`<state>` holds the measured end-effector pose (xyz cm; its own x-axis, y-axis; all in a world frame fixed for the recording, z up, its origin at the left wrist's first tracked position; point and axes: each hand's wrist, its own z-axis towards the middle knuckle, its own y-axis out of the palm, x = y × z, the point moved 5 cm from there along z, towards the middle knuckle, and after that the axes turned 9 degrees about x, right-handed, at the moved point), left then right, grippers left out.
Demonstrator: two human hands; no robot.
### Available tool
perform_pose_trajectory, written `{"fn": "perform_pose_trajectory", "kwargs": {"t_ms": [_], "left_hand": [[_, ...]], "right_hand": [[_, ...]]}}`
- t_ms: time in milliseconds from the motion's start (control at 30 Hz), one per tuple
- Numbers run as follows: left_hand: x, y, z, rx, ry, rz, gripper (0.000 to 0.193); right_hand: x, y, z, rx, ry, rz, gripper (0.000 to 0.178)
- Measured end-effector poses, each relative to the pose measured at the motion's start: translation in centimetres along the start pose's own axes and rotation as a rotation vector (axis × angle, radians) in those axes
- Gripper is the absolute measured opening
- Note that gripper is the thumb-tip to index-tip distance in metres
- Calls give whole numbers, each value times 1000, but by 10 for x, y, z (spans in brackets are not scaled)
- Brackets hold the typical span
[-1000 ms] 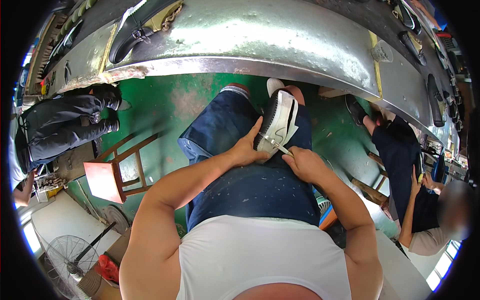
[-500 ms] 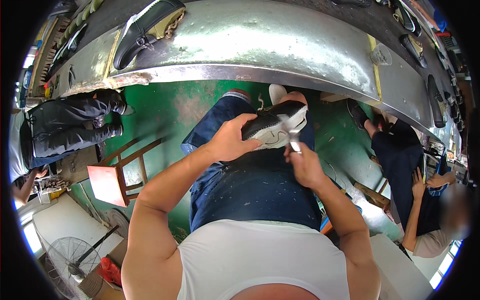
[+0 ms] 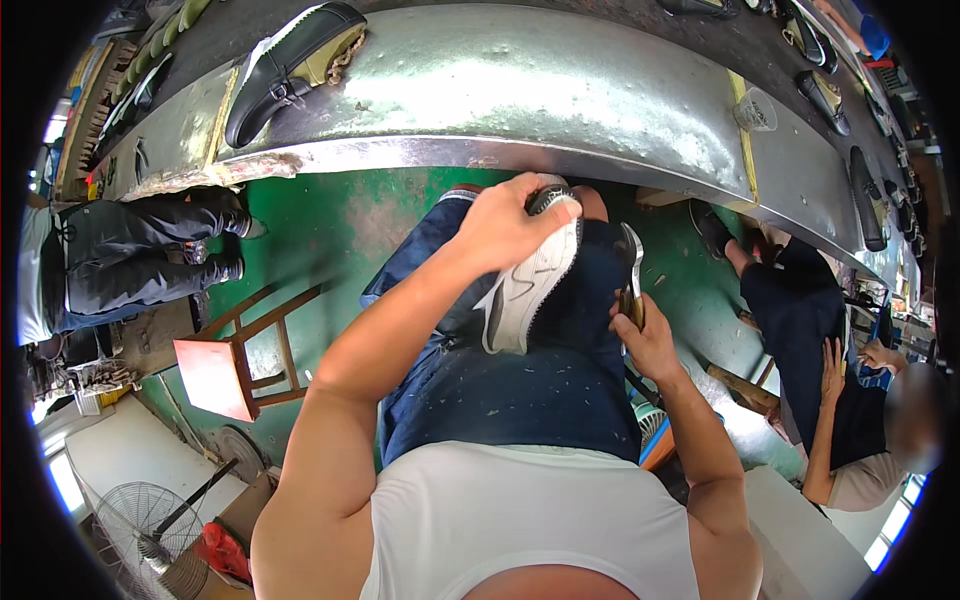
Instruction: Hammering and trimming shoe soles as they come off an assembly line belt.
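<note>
My left hand (image 3: pixel 515 225) is closed around the black end of a shoe (image 3: pixel 530 290) above my lap. Its pale underside, marked with a dark curved line, faces up, and the other end slants down toward my thighs. To the right of the shoe and apart from it, my right hand (image 3: pixel 645 335) is wrapped round the handles of metal pincers (image 3: pixel 633 255). Their curved silvery head points away from me. The palm side of the right hand is hidden.
Ahead runs a metal-topped bench (image 3: pixel 480 80) with a black buckled shoe (image 3: pixel 285 75) and a clear plastic cup (image 3: pixel 757 110). A red-topped stool (image 3: pixel 215 378) and a fan (image 3: pixel 150 530) stand left. Co-workers sit right (image 3: pixel 800 320) and stand left (image 3: pixel 150 250).
The shoe has swung from lying crosswise to pointing lengthwise, its underside turned up. My left hand has shifted to its far end. The pincers have moved right, away from the shoe.
</note>
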<state>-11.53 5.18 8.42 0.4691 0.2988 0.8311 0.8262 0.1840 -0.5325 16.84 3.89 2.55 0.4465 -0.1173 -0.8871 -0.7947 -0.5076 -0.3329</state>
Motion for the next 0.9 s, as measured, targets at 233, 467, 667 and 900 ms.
{"fn": "perform_pose_trajectory", "kwargs": {"t_ms": [233, 467, 667, 900], "left_hand": [[-149, 109, -35, -241, -529, -867, 60], [-119, 100, -62, -171, -269, -701, 56], [-128, 104, -78, -185, -320, -853, 61], [-127, 101, -64, -131, -395, -851, 74]], "right_hand": [[-12, 1, 5, -330, 110, -185, 34], [-55, 23, 30, -429, -247, -500, 34], [-81, 40, 44, -617, -101, -824, 31], [-11, 78, 19, -244, -39, -438, 36]]}}
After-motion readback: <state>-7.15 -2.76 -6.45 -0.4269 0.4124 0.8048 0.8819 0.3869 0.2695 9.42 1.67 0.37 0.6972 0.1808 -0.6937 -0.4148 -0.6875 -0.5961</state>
